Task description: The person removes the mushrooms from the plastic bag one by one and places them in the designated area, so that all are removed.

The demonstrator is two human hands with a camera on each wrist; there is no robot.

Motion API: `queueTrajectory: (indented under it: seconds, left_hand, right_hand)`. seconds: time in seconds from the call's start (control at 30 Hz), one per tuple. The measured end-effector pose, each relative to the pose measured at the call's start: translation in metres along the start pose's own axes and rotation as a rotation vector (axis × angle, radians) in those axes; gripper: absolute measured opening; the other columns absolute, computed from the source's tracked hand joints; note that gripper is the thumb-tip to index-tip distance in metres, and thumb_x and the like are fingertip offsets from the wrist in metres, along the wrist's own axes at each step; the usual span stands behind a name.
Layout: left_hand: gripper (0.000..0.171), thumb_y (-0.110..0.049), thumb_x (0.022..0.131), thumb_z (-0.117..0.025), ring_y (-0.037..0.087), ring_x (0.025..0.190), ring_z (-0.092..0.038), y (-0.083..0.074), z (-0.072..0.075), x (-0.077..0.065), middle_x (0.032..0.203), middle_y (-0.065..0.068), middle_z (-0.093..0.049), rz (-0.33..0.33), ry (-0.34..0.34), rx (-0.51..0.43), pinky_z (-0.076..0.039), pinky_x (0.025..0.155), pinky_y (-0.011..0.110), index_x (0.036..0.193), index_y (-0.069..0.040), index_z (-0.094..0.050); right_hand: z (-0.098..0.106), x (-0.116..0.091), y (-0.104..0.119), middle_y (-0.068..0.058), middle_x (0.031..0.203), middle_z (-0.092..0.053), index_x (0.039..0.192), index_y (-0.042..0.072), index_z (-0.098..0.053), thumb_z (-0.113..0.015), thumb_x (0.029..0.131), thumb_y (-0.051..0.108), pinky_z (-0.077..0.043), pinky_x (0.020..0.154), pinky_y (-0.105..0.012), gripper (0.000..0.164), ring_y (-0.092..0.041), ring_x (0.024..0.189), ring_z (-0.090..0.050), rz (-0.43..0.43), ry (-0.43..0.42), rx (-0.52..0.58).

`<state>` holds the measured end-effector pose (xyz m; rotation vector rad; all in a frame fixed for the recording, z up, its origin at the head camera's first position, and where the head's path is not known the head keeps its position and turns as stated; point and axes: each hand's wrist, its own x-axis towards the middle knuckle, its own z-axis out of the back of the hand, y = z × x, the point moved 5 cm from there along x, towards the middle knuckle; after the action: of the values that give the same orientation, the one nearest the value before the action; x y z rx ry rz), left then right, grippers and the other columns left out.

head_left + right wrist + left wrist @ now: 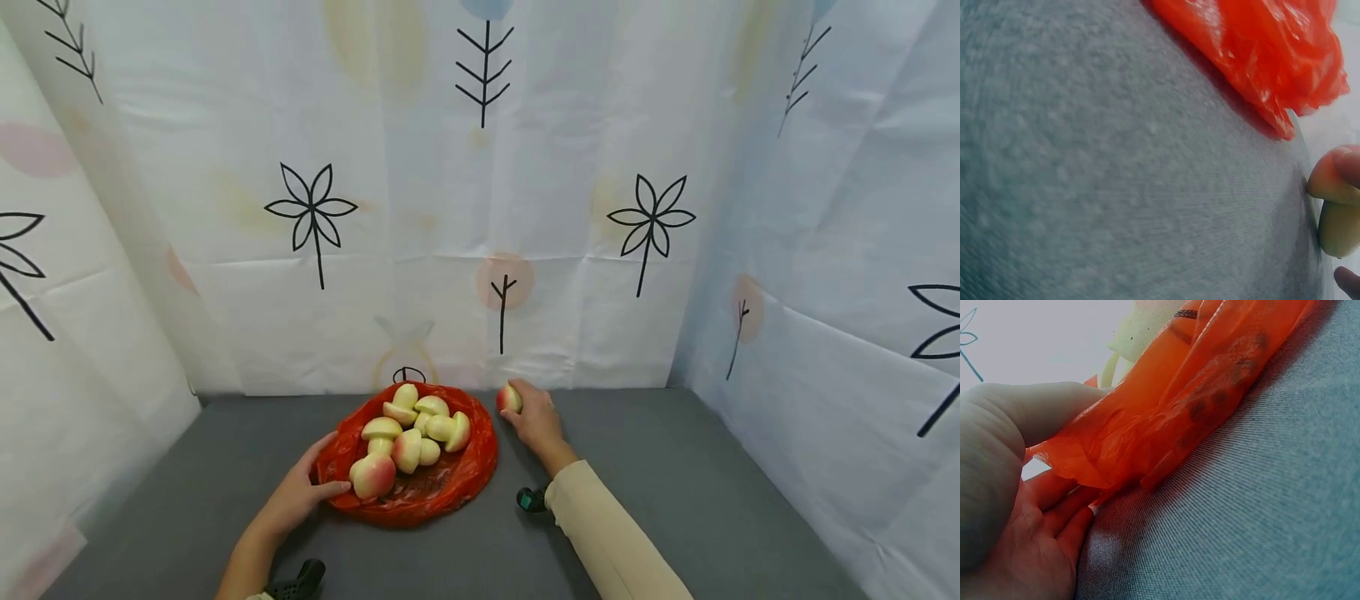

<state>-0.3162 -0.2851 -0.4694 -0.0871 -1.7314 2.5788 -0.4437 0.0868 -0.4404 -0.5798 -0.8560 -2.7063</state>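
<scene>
The right hand (538, 418) pinches one mushroom (507, 398) between thumb and fingers, while the left hand (298, 492) is clamped on the rim of one red bag (480, 467), which lies just right of it and holds six other mushrooms (407, 450). Each looks light, firm and smooth, probably best taken round the cap; the bag seems thin, soft and slippery, easiest held by its bunched rim.
</scene>
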Motion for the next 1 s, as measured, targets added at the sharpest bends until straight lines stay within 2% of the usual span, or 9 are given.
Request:
queueTrajectory:
  seconds: [0.17, 0.33, 0.57, 0.8, 1.0]
  left_hand:
    - [0.090, -0.027, 0.085, -0.075, 0.043, 0.139, -0.019, -0.001, -0.001, 0.000, 0.156, 0.022, -0.015, -0.005, 0.001, -0.006, -0.020, 0.109, 0.062, 0.154, -0.014, -0.019]
    - [0.090, -0.025, 0.085, -0.075, 0.044, 0.139, -0.019, -0.001, -0.001, -0.001, 0.156, 0.022, -0.015, -0.003, 0.002, -0.006, -0.021, 0.109, 0.061, 0.154, -0.013, -0.019]
    - [0.091, -0.026, 0.085, -0.075, 0.044, 0.139, -0.019, 0.001, 0.000, -0.001, 0.156, 0.022, -0.014, 0.006, 0.005, -0.002, -0.021, 0.108, 0.062, 0.154, -0.014, -0.018]
    - [0.091, -0.026, 0.085, -0.075, 0.045, 0.139, -0.018, 0.001, 0.000, -0.001, 0.156, 0.022, -0.014, 0.011, 0.006, 0.005, -0.020, 0.109, 0.063, 0.155, -0.015, -0.018]
    - [0.092, -0.027, 0.084, -0.076, 0.045, 0.139, -0.017, 0.001, 0.000, 0.000, 0.157, 0.022, -0.013, 0.018, 0.010, 0.009, -0.019, 0.108, 0.063, 0.155, -0.015, -0.018]
  right_hand:
    - [-0.001, -0.003, 0.000, -0.010, 0.138, -0.054, 0.134, 0.011, -0.056, -0.081, 0.080, 0.019, -0.044, 0.094, -0.054, 0.060, -0.035, 0.123, -0.047, 0.021, -0.008, 0.004]
    - [-0.002, -0.005, -0.003, -0.011, 0.143, -0.048, 0.140, 0.011, -0.052, -0.080, 0.081, 0.021, -0.041, 0.098, -0.055, 0.066, -0.033, 0.130, -0.041, 0.008, 0.020, 0.009]
    - [0.005, -0.006, -0.004, -0.012, 0.144, -0.047, 0.142, 0.011, -0.050, -0.080, 0.082, 0.023, -0.039, 0.100, -0.054, 0.068, -0.034, 0.131, -0.040, 0.014, 0.037, 0.017]
    - [0.011, -0.006, -0.003, -0.015, 0.141, -0.050, 0.139, 0.006, -0.052, -0.081, 0.081, 0.021, -0.036, 0.104, -0.051, 0.067, -0.037, 0.129, -0.043, 0.071, -0.008, 0.053]
    - [0.020, -0.007, 0.004, -0.015, 0.135, -0.055, 0.135, 0.006, -0.056, -0.079, 0.081, 0.017, -0.036, 0.103, -0.050, 0.060, -0.037, 0.125, -0.047, 0.074, -0.046, 0.087]
